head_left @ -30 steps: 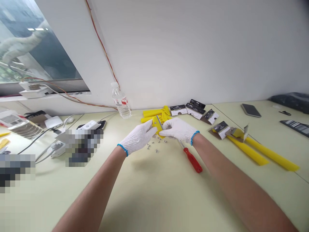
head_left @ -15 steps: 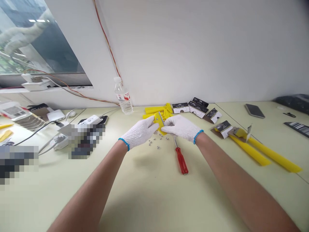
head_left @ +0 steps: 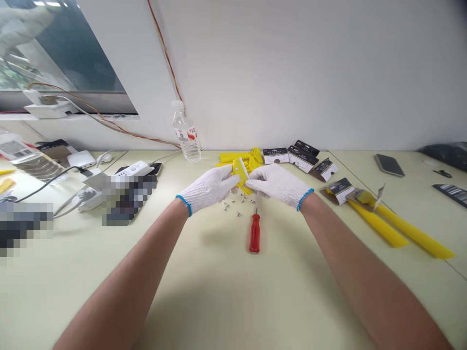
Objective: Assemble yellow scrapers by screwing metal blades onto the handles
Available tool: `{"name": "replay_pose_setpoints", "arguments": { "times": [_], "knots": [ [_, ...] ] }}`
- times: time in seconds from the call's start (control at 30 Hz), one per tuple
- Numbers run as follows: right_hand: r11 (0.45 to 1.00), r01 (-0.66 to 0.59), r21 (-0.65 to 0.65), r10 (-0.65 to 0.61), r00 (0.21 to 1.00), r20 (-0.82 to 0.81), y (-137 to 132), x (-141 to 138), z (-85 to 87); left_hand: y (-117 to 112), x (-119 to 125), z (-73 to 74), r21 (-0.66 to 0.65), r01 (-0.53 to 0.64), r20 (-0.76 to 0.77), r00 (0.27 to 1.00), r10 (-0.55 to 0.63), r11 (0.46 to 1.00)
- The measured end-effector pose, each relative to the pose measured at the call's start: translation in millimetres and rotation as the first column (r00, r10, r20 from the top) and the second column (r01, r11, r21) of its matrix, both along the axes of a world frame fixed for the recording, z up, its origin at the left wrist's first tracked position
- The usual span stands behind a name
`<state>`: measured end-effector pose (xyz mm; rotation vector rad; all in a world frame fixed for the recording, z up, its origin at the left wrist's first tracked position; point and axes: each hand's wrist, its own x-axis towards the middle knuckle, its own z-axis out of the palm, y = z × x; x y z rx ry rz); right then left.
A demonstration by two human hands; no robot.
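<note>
The red screwdriver point(head_left: 255, 234), which a second ago slanted out to the person's right, has swung round on the table point(head_left: 226, 287) (already partway half a second back), so its handle now points almost straight at them, nearer the loose screws point(head_left: 238, 214).

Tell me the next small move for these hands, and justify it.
Probably have the right hand press the metal strip straight along the yellow tool head: it pinches the head beside that strip, the left hand grips the opposite side, and loose screws and a red screwdriver lie nearby.
</note>
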<state>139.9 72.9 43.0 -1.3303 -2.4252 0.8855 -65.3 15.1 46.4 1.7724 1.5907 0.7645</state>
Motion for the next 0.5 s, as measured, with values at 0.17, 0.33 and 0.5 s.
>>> {"name": "replay_pose_setpoints", "arguments": {
  "times": [0.17, 0.33, 0.5],
  "knots": [
    [0.992, 0.047, 0.117, -0.029, 0.989, -0.148, 0.1, 1.3, 2.6, 0.1, -5.4, 5.0, 0.018, -0.040, 0.004, 0.999, 0.040, 0.999],
    [0.951, 0.130, 0.281, -0.077, 0.979, -0.190, -5.4, -6.5, 4.8, 3.5, -7.8, 1.1, 0.066, -0.071, -0.043, 0.996, 0.074, 0.995],
    [0.948, 0.031, 0.316, 0.006, 0.993, -0.114, -10.9, -13.5, 3.0, 3.7, -6.1, 1.1, 0.088, -0.095, -0.091, 0.991, 0.103, 0.992]
  ]
}}
